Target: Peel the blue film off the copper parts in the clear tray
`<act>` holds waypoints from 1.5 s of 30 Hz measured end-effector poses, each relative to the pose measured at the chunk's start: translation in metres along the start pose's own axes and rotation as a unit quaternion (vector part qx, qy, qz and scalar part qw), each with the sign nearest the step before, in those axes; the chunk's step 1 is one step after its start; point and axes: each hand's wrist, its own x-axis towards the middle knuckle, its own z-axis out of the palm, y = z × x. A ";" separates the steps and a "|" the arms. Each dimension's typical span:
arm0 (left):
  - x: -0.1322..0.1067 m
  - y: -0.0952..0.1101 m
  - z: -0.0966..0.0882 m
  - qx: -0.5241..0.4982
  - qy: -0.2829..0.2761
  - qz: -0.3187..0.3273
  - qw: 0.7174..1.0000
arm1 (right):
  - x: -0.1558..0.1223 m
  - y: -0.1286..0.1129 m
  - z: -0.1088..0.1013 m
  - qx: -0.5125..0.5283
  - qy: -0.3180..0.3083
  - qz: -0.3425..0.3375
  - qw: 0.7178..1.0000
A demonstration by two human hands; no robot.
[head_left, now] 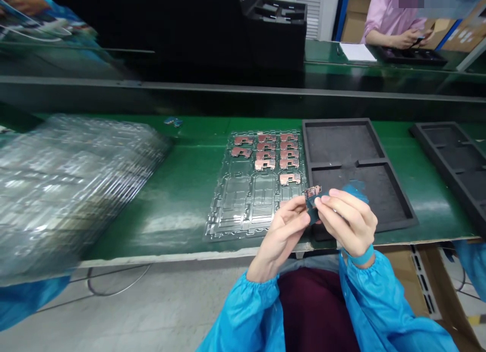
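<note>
Over the front edge of the bench, both hands meet at a small circuit board with copper-coloured patches and a dark blue lower part. My left hand pinches its left side between thumb and fingers. From the right, my right hand closes its thumb and fingertips on the same piece; the exact contact is partly hidden. Left of my hands lies a clear plastic tray, with several copper-coloured boards in its upper pockets. Blue film shows behind my right hand, over the black tray.
A tall stack of clear plastic trays stands on the left of the green bench. Small blue pieces lie near the back. Another black tray is at the right. Across the bench sits a person in a pink sleeve.
</note>
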 end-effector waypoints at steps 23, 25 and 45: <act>-0.001 0.003 -0.007 -0.110 0.042 -0.024 0.993 | -0.003 -0.013 -0.010 0.018 -0.007 -0.033 0.999; -0.001 0.004 -0.007 -0.114 0.044 -0.033 0.992 | -0.007 -0.014 -0.010 0.013 0.005 -0.034 0.999; 0.005 0.017 -0.005 -0.170 0.096 0.023 0.981 | -0.035 0.007 -0.019 0.092 0.020 0.104 0.990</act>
